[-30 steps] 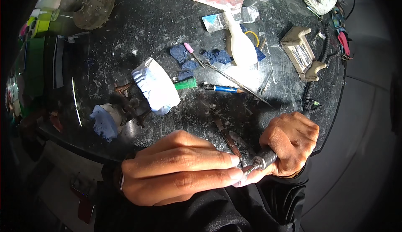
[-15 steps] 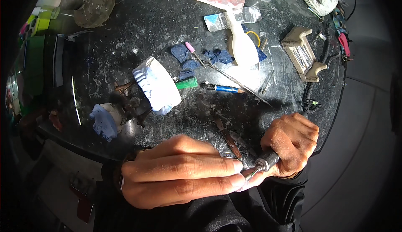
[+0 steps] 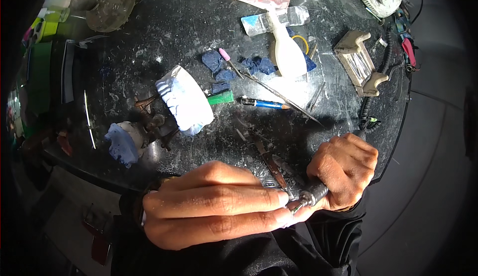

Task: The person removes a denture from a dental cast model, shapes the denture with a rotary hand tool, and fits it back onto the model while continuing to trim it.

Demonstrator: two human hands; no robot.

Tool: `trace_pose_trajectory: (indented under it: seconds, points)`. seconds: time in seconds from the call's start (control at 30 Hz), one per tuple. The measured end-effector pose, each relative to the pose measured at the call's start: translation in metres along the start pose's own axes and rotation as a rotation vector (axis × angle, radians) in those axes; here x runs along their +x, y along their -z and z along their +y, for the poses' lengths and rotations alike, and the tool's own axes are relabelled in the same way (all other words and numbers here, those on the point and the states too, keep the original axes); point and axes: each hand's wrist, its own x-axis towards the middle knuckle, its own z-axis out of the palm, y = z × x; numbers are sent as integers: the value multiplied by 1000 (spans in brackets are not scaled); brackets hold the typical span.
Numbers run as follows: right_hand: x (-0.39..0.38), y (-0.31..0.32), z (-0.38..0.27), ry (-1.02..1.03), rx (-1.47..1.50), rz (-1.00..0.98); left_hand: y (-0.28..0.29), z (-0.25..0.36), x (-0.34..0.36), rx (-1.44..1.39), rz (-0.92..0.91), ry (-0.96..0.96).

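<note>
My right hand (image 3: 344,170) is wrapped round a rotary handpiece (image 3: 313,193), dark and ribbed, whose metal tip points left and down. My left hand (image 3: 211,209) is closed, its fingers stretched side by side toward that tip. What it pinches at the fingertips is small, pale and almost wholly hidden. The handpiece's tip and both hands' fingertips meet close to the table's near edge. Just beyond them lies a brown-handled knife (image 3: 272,165). Farther left, a white and blue plaster dental model (image 3: 186,102) rests on a dark metal articulator (image 3: 149,119).
A blue dental piece (image 3: 122,144) lies at the near left. Mid-table are a blue pencil (image 3: 264,104), a green cap (image 3: 221,97), a pink-tipped bur (image 3: 225,54), a long metal instrument (image 3: 284,99) and a white bottle-shaped thing (image 3: 290,54). A handpiece stand (image 3: 359,64) stands right, near a coiled cord (image 3: 367,111).
My right hand and the handpiece have shifted very slightly left. My left hand stays nearly still, fingertips at the same spot. The things on the table have not moved.
</note>
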Motion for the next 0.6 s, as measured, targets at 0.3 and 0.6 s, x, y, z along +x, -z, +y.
trace_pose_trajectory:
  seconds: [0.3, 0.6]
  points:
    - [-5, -8, 9, 60, -32, 125, 0, -5, 3, 4, -22, 26]
    - [-4, -2, 4, 5, -16, 44, -4, -7, 3, 37, 29, -7]
